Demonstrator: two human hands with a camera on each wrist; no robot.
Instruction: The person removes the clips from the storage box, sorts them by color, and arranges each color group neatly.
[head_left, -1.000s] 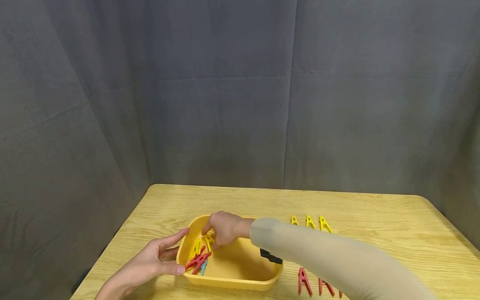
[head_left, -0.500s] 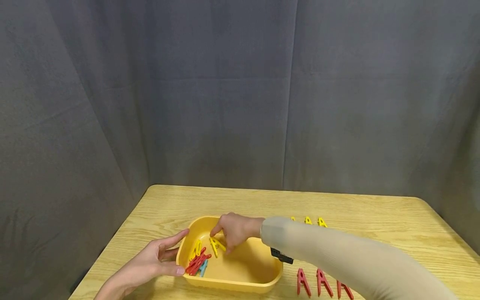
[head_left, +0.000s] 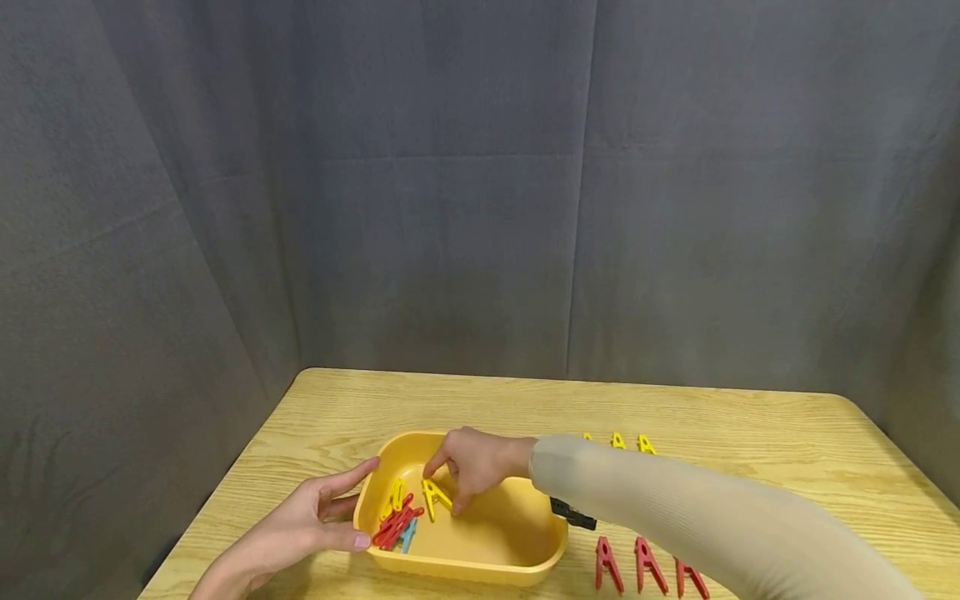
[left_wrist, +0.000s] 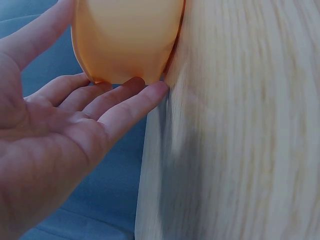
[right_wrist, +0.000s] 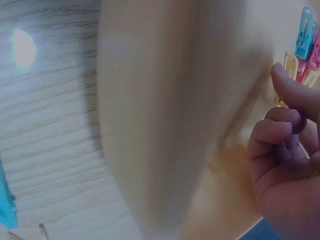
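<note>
Since a moment ago my right hand (head_left: 474,465) has drawn back from the pile at the tub's left end, bringing a yellow clothespin (head_left: 434,497) with it toward the middle of the yellow tub (head_left: 525,557). Thumb and forefinger pinch that peg at its top, the other fingers curled under; in the right wrist view the fingertips (right_wrist: 285,122) are bunched tight, though the peg itself is mostly hidden there. It hangs just above the tub floor, legs spread downward.

I judge it to be feather-light, hard plastic, springy at the hinge and a little slick, so the narrow closed end is the sure place to hold; squeezing the splayed legs would only open it.

My left hand (head_left: 311,521) lies flat and relaxed against the tub's left wall, fingers straight, steadying it; the left wrist view shows the fingertips (left_wrist: 150,92) touching the smooth, rounded corner.

Left in the tub are more pegs (head_left: 395,523), red, yellow and one blue, heaped together. On the wood-grained tabletop (head_left: 750,433) beyond my sleeve stands a row of yellow pegs (head_left: 630,442), and nearer me a row of red pegs (head_left: 647,567).
</note>
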